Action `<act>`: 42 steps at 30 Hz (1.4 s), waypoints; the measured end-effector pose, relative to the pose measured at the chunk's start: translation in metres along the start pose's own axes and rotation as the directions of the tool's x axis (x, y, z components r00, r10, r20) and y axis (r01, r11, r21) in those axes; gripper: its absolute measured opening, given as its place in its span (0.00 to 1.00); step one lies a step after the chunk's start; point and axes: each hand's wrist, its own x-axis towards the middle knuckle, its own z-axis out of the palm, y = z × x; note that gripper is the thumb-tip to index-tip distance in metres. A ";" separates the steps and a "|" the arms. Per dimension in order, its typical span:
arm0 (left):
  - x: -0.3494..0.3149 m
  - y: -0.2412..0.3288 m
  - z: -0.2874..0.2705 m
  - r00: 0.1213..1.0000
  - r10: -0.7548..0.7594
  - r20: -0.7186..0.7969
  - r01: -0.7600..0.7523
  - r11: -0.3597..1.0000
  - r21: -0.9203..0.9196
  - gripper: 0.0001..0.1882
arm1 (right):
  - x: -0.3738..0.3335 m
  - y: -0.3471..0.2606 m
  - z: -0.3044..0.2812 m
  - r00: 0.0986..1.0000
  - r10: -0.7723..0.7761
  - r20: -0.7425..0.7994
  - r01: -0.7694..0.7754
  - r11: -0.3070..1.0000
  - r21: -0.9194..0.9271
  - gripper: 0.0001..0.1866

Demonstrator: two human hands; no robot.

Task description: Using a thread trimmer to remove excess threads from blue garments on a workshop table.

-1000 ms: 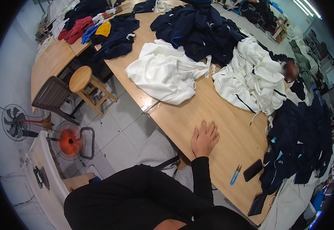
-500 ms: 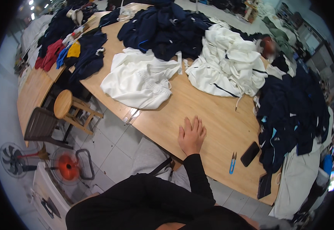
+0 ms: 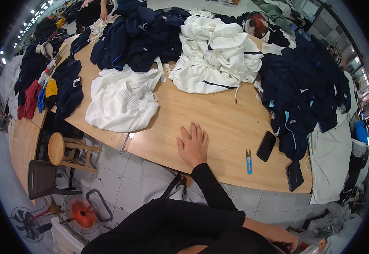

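Note:
My right hand [image 3: 194, 146] lies palm down on the wooden table [image 3: 218, 127], fingers stretched out, holding nothing. My left arm crosses in front of my body, and my left hand [image 3: 288, 238] is low at the right; its fingers are mostly hidden. A white garment with a gathered elastic waist [image 3: 123, 103] lies beyond my right hand, to its left. Farther off is a heap of white garments with dark trim [image 3: 218, 55]. Blue-handled thread snips [image 3: 249, 165] and a black phone [image 3: 266, 146] lie to the right of my right hand.
Navy garments are heaped at the back [image 3: 138, 38] and along the right side [image 3: 307, 89]. A dark fabric piece [image 3: 295, 175] lies at the right corner. A wooden stool [image 3: 56, 149], a chair [image 3: 42, 180] and an orange-centred fan [image 3: 84, 213] stand at left. Another person's hand [image 3: 104, 13] shows at back left.
The view has turned rightward, so the table things appear farther left. My right hand stays flat on the table. More of my left forearm and hand shows at lower right.

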 end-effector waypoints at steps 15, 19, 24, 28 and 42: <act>0.039 -0.045 -0.057 0.993 -0.095 0.064 0.107 0.968 -0.228 0.17 | 0.000 0.016 0.004 0.999 0.048 0.003 -0.048 0.997 0.058 0.29; 0.050 -0.036 -0.059 1.000 -0.001 0.030 0.003 0.996 -0.090 0.11 | 0.007 -0.001 -0.001 1.000 0.012 0.009 -0.012 0.998 0.057 0.30; 0.053 -0.050 -0.075 0.975 -0.095 0.201 0.076 0.992 0.098 0.15 | 0.007 0.002 0.003 0.999 0.018 0.038 -0.019 0.999 0.032 0.30; 0.049 -0.029 -0.076 0.961 -0.147 0.232 0.100 0.974 0.201 0.19 | 0.009 -0.002 -0.002 0.998 0.025 0.054 -0.025 1.000 0.003 0.30; -0.124 0.105 -0.084 0.875 0.121 -0.470 0.173 0.827 0.536 0.09 | 0.005 0.001 0.010 0.999 -0.024 0.023 0.024 0.999 -0.023 0.30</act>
